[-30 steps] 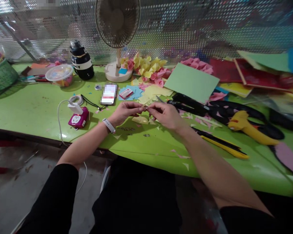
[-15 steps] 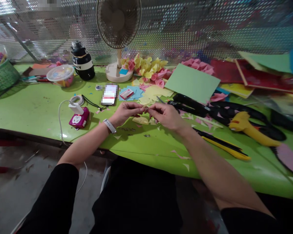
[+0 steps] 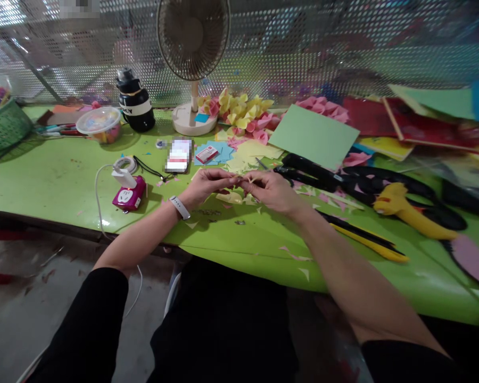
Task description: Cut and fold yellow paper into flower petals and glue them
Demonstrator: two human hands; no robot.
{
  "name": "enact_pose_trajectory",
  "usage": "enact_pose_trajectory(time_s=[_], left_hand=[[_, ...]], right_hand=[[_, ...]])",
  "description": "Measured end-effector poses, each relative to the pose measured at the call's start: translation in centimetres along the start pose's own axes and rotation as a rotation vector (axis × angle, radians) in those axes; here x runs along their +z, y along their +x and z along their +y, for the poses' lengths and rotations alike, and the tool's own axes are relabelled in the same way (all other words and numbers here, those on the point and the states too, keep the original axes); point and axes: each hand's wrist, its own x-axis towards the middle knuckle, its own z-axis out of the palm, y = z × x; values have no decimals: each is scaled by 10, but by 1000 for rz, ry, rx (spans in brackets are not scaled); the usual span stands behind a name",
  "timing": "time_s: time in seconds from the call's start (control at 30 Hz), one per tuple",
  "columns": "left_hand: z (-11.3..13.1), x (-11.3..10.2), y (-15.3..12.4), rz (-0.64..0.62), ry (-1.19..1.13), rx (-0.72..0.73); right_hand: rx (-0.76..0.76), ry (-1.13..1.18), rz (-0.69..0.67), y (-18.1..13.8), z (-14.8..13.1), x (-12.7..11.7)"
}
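Observation:
My left hand (image 3: 207,186) and my right hand (image 3: 274,192) meet fingertip to fingertip above the green table. Both are closed in a pinch around a small pale yellow paper piece (image 3: 251,180), mostly hidden by the fingers. Just below them lies a curled yellow paper petal (image 3: 230,197) among small scraps. Behind the hands are a pile of pale yellow paper cut-outs (image 3: 252,152) and blue paper squares (image 3: 224,152) with a small red and white box (image 3: 206,154) on top. Large black-handled scissors (image 3: 311,171) lie close to my right hand.
A yellow utility knife (image 3: 367,242) and a yellow hot glue gun (image 3: 415,215) lie to the right. Folded paper flowers (image 3: 241,111) sit beside the fan (image 3: 195,119). Leftward are a phone (image 3: 179,155), a purple plug adapter (image 3: 130,196) and a black bottle (image 3: 138,109).
The fingers of both hands have shifted slightly around the paper piece, and a pale yellow edge now shows at my right fingertips. The things on the table stay put.

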Motion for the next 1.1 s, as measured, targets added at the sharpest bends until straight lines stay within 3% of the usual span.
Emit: enact_pose_trajectory(time_s=[0.27,0.43,0.7,1.1], left_hand=[[-3,1,2,58,-63,2],[-4,2,3,116,-93,57],[-6,3,5,117,-100,204],[-3,2,3,179,-18,119]], right_hand=[[40,111,47,1,4,3],[-14,171,97,1,3,9],[-123,-20,162,-1,3,14],[-297,-136,282,-1,6,16]])
